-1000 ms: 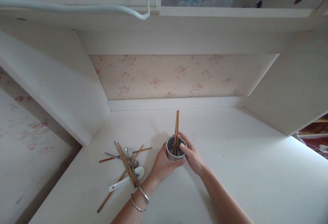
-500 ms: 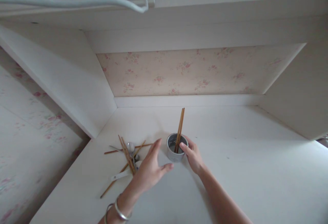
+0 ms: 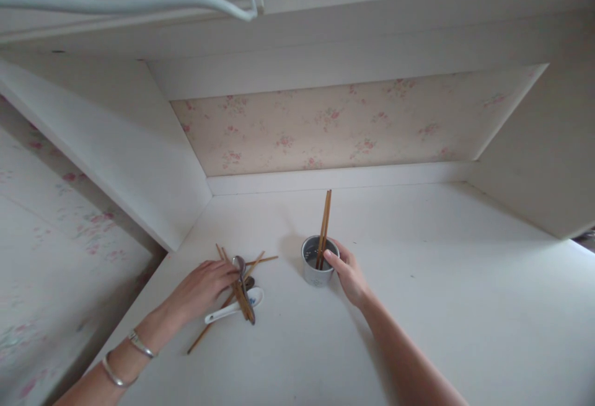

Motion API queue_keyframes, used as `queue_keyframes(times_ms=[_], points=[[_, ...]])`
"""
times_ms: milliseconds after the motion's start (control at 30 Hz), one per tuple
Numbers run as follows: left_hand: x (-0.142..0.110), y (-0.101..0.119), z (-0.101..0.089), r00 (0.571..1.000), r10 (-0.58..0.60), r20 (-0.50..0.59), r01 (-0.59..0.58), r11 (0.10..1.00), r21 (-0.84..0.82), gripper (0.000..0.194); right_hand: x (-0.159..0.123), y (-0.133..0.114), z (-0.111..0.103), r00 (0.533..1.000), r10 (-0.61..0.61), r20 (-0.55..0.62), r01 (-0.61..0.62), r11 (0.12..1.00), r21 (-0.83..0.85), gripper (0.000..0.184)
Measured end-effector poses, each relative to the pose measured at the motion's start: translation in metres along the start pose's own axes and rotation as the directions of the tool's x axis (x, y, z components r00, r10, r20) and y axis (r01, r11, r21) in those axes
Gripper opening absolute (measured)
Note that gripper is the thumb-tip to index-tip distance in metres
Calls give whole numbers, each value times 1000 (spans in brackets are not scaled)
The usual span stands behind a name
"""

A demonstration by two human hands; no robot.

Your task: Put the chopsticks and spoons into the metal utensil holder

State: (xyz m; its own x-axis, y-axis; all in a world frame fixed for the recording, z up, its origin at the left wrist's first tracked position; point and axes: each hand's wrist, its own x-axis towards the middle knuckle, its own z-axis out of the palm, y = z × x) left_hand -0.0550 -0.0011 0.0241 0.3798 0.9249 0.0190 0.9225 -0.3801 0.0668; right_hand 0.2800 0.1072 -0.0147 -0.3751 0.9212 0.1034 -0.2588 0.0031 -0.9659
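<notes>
Cup [image 3: 317,269]: one small metal cup, upright on the white desk [image 3: 418,307], holding two chopsticks [image 3: 323,227] that lean on its rim.
Pile [image 3: 239,285]: several loose chopsticks, exact count unclear, crossed with one metal spoon [image 3: 240,264] and one white spoon [image 3: 232,308], left of the cup.
Left hand [image 3: 204,288]: fingers loosely curled, resting on the pile; grip unclear.
Right hand [image 3: 348,274]: half-open, wrapped against the cup's right side.

A small round cup [image 3: 317,269] of dull grey metal holds thin brown wooden chopsticks [image 3: 323,226]. Beside lie a glossy white ceramic spoon [image 3: 235,309] and a shiny steel spoon [image 3: 240,264] on the matt white desk [image 3: 418,307].
</notes>
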Motion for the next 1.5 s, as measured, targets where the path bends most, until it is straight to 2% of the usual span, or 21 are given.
queue_keyframes(times_ms=[100,300,567,800,967,1100,1233,1300,1367,1433,1467,1500], points=[[6,-4,5,998,42,45,-42,999,-5,36,1,0,1,1000,-2,-21,2,1000,6,42],[11,-16,10,997,69,28,-69,998,-2,40,2,1,1,1000,-5,-16,5,1000,29,42],[12,-18,-4,999,41,-15,-42,999,-2,33,2,0,0,1000,-9,-3,10,1000,26,42],[11,-25,-1,998,28,53,-26,999,-48,55,2,-1,0,1000,-15,-1,15,1000,5,41],[12,-25,2,1000,-1,30,4,995,-102,38,1,-3,0,1000,-26,15,25,1000,17,40],[13,-27,0,1000,-5,-7,5,997,-79,29,1,-3,1,1000,-16,18,16,999,30,39],[15,-28,-11,993,-32,-114,28,999,-42,27,1,-2,0,1000,-22,16,22,1000,15,39],[20,-24,-24,965,-100,-243,76,991,-106,27,1,-2,-1,1000,-22,17,22,1000,14,40],[29,-12,-41,888,-262,-378,165,948,-270,27,1,-1,-1,1000,-22,21,21,1000,20,40],[41,5,-60,784,-465,-411,215,824,-524,31,2,1,-1,999,-21,29,20,999,31,40],[48,15,-69,740,-541,-400,169,724,-668,32,2,1,-1,999,-21,31,20,999,36,40],[55,25,-77,726,-577,-374,78,609,-789,33,2,2,-1,999,-22,32,21,999,39,40]])
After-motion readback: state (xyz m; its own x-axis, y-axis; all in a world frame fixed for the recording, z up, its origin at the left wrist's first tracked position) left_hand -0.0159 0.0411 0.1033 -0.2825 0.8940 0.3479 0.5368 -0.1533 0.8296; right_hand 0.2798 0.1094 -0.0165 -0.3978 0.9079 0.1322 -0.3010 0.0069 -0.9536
